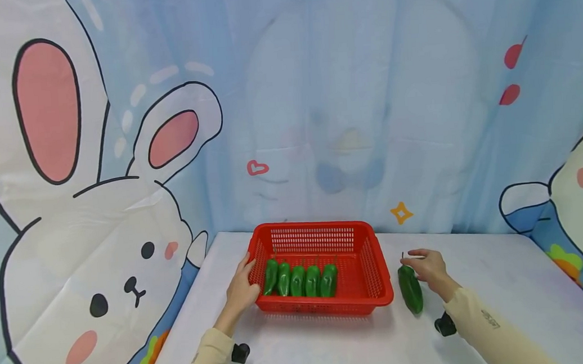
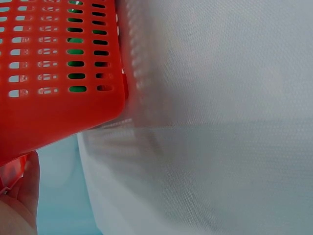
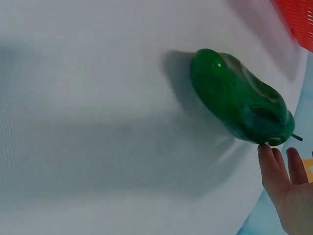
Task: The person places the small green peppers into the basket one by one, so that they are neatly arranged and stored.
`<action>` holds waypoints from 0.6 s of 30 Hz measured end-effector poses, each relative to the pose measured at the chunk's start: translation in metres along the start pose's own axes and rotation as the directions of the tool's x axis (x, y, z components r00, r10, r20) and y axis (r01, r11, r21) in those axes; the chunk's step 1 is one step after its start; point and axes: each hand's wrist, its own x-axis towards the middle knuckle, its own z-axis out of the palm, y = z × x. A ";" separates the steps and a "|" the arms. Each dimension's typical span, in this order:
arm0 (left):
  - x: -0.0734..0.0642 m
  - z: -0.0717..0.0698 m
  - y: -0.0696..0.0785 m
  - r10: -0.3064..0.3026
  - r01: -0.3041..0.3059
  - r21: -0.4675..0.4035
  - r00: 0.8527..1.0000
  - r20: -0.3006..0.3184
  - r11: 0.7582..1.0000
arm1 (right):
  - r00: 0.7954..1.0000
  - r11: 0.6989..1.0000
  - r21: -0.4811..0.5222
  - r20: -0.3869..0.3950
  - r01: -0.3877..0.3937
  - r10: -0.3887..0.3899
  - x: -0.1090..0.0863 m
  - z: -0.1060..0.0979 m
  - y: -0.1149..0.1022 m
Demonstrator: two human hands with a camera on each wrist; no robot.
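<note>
A red plastic basket (image 1: 325, 306) sits on the white table, with several green peppers (image 1: 297, 280) lined up in its left half. My left hand (image 1: 243, 286) grips the basket's left rim; in the left wrist view its fingers (image 2: 30, 176) curl at the edge of the red wall. To the right of the basket lies a single green pepper (image 1: 411, 291), stem pointing away from me. My right hand (image 1: 429, 268) is at its stem end. In the right wrist view the fingers (image 3: 268, 164) extend with one tip right at the skin of this pepper (image 3: 234, 98).
The white table (image 1: 333, 348) ends at the back against a blue cartoon curtain (image 1: 287, 120). A strapped-on black device (image 1: 240, 353) shows by the left wrist, another black device (image 1: 445, 324) by the right wrist.
</note>
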 end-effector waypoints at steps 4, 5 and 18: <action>-0.001 -0.001 0.000 0.011 -0.011 -0.005 1.000 -0.010 1.000 | 1.000 1.000 0.001 -0.008 -0.015 0.015 0.001 0.003 0.003; -0.001 -0.001 0.000 0.021 -0.021 -0.003 1.000 -0.014 1.000 | 1.000 1.000 0.004 -0.006 -0.015 0.015 0.001 0.003 0.004; -0.001 -0.002 0.001 0.032 -0.032 -0.004 0.999 -0.022 0.999 | 1.000 0.999 -0.032 0.022 -0.007 0.008 0.003 0.009 0.018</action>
